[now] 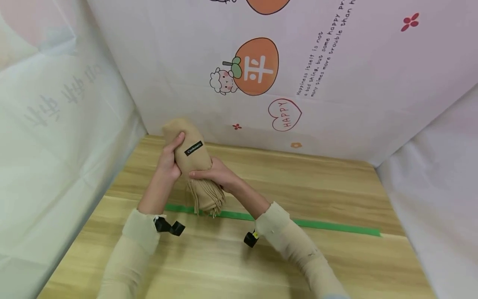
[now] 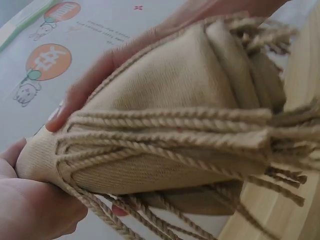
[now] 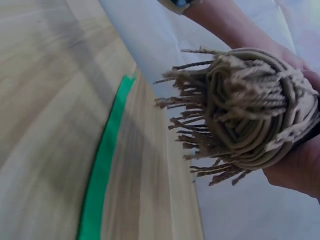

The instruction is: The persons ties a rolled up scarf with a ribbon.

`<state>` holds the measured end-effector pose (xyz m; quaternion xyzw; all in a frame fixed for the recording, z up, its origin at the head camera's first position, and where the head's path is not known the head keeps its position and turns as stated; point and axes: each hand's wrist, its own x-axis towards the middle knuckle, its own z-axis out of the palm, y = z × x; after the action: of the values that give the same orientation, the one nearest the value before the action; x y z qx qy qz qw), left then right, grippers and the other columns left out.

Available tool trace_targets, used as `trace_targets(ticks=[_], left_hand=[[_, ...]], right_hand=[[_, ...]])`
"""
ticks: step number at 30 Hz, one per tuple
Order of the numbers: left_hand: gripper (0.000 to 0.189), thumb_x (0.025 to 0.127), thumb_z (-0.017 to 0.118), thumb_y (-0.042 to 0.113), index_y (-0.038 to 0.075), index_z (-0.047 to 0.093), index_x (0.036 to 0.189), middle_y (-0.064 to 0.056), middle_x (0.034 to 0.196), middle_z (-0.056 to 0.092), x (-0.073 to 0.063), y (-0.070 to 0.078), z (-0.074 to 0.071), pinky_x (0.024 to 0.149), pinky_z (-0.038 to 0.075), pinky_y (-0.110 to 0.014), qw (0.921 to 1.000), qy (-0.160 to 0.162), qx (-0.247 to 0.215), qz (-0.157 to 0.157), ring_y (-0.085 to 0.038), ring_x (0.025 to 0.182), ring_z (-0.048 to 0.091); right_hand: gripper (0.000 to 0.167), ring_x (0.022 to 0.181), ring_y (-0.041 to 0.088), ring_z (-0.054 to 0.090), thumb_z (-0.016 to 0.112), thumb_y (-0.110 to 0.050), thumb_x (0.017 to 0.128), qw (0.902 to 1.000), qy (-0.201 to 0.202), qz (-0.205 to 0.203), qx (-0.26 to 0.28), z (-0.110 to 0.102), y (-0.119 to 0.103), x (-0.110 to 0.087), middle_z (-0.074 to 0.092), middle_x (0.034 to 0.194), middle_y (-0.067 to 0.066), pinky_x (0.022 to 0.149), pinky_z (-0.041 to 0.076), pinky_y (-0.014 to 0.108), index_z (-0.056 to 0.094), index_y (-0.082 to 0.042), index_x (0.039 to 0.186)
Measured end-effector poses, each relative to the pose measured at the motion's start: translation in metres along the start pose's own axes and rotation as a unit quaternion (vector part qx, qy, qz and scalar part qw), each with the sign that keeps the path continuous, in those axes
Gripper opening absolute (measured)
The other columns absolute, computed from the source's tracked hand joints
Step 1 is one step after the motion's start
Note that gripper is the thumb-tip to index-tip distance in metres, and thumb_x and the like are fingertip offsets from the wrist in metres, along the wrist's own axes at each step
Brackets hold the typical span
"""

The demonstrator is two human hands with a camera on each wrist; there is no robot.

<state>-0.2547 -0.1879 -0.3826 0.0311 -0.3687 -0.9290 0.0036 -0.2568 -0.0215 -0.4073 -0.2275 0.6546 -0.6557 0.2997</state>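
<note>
A rolled tan scarf (image 1: 199, 162) is showing left of centre in the head view, the left hand (image 1: 169, 160) clasping its left side and the right hand (image 1: 220, 173) its lower right, their far-side fingers being hidden, while green tape (image 1: 336, 226) is passing behind the fringe (image 1: 206, 197).

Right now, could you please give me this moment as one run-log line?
left hand: grips rolled scarf | right hand: grips scarf near fringe | scarf: held above table | label: facing head camera
</note>
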Motion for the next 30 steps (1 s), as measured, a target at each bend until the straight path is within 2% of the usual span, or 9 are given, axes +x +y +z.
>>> trace_targets(ticks=[7,9,13,17,21,25,30], left_hand=[[0.014,0.095,0.069,0.019,0.014,0.062,0.106,0.002,0.093,0.073,0.006,-0.022,0.011,0.075,0.056,-0.023,0.9983,-0.018,-0.015,-0.054,-0.012,0.082,0.070],[0.013,0.095,0.068,0.019,0.012,0.063,0.105,0.001,0.093,0.074,0.007,-0.028,0.016,0.075,0.057,-0.023,0.9966,-0.025,-0.034,-0.070,-0.013,0.082,0.071],[0.013,0.097,0.066,0.021,0.011,0.063,0.105,-0.001,0.092,0.074,0.010,-0.041,0.029,0.074,0.058,-0.024,0.9928,-0.037,-0.033,-0.109,-0.014,0.081,0.072],[0.020,0.095,0.070,0.023,0.010,0.061,0.106,-0.002,0.090,0.075,0.011,-0.057,0.041,0.072,0.060,-0.026,0.9908,-0.015,0.023,-0.133,-0.015,0.079,0.073],[0.026,0.092,0.073,0.025,0.009,0.058,0.107,-0.002,0.086,0.075,0.011,-0.073,0.048,0.068,0.061,-0.028,0.9850,0.005,0.090,-0.147,-0.016,0.075,0.074],[0.027,0.094,0.070,0.028,0.010,0.056,0.109,-0.001,0.084,0.073,0.009,-0.092,0.053,0.065,0.060,-0.028,0.9766,-0.009,0.130,-0.171,-0.015,0.073,0.073],[0.031,0.095,0.069,0.029,0.011,0.051,0.114,-0.001,0.088,0.071,0.005,-0.121,0.055,0.067,0.059,-0.027,0.9660,-0.035,0.153,-0.205,-0.014,0.075,0.072]], right_hand=[[0.053,0.088,0.016,0.067,0.065,-0.015,0.092,0.9966,0.016,0.011,0.080,-0.008,0.017,-0.033,0.063,0.106,0.006,0.078,0.057,0.030,0.042,-0.012,0.139],[0.053,0.088,0.015,0.068,0.063,-0.014,0.092,0.9931,0.017,0.014,0.116,-0.010,0.022,-0.044,0.063,0.107,0.005,0.079,0.057,0.029,0.040,-0.014,0.140],[0.045,0.086,0.016,0.070,0.061,-0.016,0.093,0.9833,0.027,0.026,0.178,-0.012,0.031,-0.065,0.067,0.103,0.005,0.077,0.058,0.029,0.043,-0.011,0.134],[0.040,0.085,0.016,0.071,0.059,-0.016,0.094,0.9777,0.049,0.025,0.203,-0.012,0.039,-0.082,0.068,0.102,0.005,0.078,0.058,0.029,0.045,-0.007,0.130],[0.042,0.087,0.016,0.070,0.060,-0.016,0.093,0.9739,0.089,0.025,0.208,-0.011,0.047,-0.098,0.067,0.103,0.004,0.079,0.058,0.030,0.045,-0.008,0.131],[0.044,0.087,0.017,0.070,0.062,-0.017,0.093,0.9683,0.124,0.031,0.215,-0.009,0.055,-0.115,0.066,0.104,0.005,0.079,0.059,0.031,0.045,-0.006,0.131],[0.050,0.091,0.018,0.070,0.065,-0.021,0.093,0.9575,0.175,0.045,0.224,-0.005,0.066,-0.139,0.065,0.108,0.005,0.082,0.059,0.033,0.043,-0.007,0.136]])
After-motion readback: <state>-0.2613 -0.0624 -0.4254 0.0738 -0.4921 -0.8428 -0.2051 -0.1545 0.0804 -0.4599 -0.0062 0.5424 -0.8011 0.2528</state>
